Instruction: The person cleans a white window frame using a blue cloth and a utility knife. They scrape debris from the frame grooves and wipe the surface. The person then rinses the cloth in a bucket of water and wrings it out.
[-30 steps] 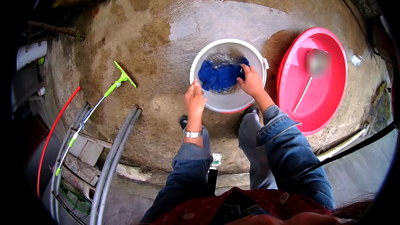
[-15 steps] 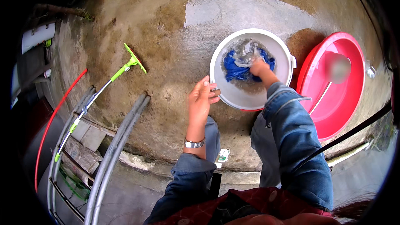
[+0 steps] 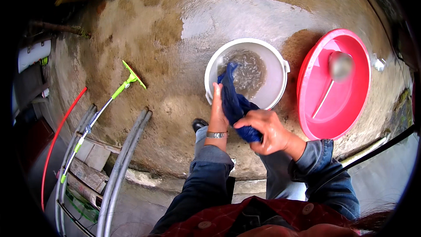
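A wet, dark blue cloth (image 3: 234, 103) is stretched between my two hands, over the near left rim of a white bucket (image 3: 277, 55). Its far end hangs over the opening. My right hand (image 3: 265, 131) is closed round the near end of the cloth, thumb on top. On the cloth's left side my left hand (image 3: 218, 113) holds it against the palm, with most of its fingers hidden by the fabric. A metal-banded watch (image 3: 216, 135) circles my left wrist. Murky, rippling water (image 3: 251, 72) shows in the bucket.
Right of the bucket stands a pink-red basin (image 3: 305, 101) with a long-handled ladle (image 3: 340, 66), its bowl blurred. To the left are a green squeegee (image 3: 131, 79) on a pole, a red pole (image 3: 61, 127) and grey metal rails (image 3: 125, 158). The concrete floor (image 3: 171, 83) is partly wet.
My right hand has come up out of the bucket toward me, bringing the blue cloth out of the water. My left hand, empty at the rim before, is now against the cloth.
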A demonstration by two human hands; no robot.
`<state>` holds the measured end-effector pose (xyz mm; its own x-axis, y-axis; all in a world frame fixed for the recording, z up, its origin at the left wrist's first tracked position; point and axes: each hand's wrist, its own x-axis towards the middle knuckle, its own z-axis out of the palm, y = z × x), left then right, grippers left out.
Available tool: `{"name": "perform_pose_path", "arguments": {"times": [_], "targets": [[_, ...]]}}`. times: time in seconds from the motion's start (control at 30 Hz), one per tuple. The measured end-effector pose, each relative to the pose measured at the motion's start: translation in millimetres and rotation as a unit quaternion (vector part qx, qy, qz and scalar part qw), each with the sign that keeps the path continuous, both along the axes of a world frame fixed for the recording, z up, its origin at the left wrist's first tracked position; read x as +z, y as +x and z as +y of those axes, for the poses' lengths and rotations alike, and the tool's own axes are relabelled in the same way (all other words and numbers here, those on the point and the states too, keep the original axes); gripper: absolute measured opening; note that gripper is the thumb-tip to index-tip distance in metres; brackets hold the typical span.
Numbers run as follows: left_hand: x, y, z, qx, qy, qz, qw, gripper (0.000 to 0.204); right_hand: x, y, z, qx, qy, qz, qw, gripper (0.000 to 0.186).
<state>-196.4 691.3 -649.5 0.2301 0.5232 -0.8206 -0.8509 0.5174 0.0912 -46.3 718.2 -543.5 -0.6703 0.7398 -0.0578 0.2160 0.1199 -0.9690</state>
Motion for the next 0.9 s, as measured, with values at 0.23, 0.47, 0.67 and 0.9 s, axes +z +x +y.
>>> {"name": "perform_pose_path", "arguments": {"times": [0.23, 0.47, 0.67, 0.9], "targets": [[-7, 26, 0, 0.045, 0.003, -0.017, 0.999, 0.043, -44, -27, -9, -0.156, 0.008, -0.092, 0.983, 0.061], [-47, 25, -8, -0.012, 0.054, 0.185, 0.981, 0.026, -88, -46, 6, -0.328, -0.218, -0.134, 0.909, 0.028], [-24, 31, -2, -0.051, 0.057, 0.308, 0.948, 0.024, -145, -12, 36, -0.353, -0.128, -0.323, 0.869, 0.036], [-12, -11, 2, -0.218, 0.168, 0.602, 0.750, 0.017, -127, 50, 26, -0.213, 0.000, -0.300, 0.930, 0.044]]}}
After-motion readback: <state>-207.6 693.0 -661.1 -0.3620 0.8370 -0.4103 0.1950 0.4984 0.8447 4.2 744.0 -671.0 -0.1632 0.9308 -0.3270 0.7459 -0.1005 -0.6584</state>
